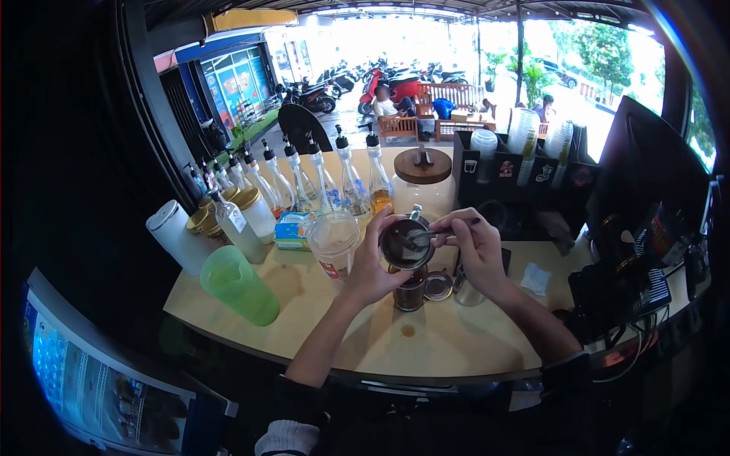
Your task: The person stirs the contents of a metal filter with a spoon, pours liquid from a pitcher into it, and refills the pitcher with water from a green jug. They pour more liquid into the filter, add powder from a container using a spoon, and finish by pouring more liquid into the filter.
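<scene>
My left hand [370,262] is wrapped round a small metal cup [407,245], tilted so that its inside faces me. Pinched in my right hand [477,247] is a spoon [445,231] with a dark handle, its end inside the cup. What lies in the cup is hard to make out. Just below the cup, a glass jar [410,295] with dark contents stands on the counter, and a round metal lid [438,286] lies beside it. A clear plastic tub [333,242] stands to the left of my left hand.
Pump bottles [350,186] line the counter's [342,342] back edge, beside a large jar with a wooden lid [423,166]. A green pitcher [240,286] stands at the left. Cup holders [525,171] and dark equipment [620,277] are at the right. People sit outside.
</scene>
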`<state>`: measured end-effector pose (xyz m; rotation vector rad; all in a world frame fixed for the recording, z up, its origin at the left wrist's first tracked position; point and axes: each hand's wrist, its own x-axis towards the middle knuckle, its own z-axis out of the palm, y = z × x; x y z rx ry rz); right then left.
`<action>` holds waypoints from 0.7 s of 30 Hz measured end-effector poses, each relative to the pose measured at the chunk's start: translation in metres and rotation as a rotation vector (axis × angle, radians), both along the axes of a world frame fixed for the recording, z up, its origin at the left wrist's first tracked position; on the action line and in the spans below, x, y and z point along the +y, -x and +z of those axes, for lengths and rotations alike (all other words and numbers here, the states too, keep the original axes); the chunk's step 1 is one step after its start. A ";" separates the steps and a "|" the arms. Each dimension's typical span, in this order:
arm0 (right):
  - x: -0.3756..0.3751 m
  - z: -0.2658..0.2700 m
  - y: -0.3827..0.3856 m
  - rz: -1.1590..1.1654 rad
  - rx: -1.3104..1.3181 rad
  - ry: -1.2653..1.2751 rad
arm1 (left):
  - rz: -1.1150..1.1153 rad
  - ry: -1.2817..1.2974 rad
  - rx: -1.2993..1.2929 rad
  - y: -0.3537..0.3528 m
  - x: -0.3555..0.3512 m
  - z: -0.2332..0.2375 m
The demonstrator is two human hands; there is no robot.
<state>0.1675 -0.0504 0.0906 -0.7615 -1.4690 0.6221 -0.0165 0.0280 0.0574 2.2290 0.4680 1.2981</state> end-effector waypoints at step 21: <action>-0.002 -0.005 0.000 0.082 0.077 0.109 | -0.004 -0.044 -0.001 0.001 -0.003 0.001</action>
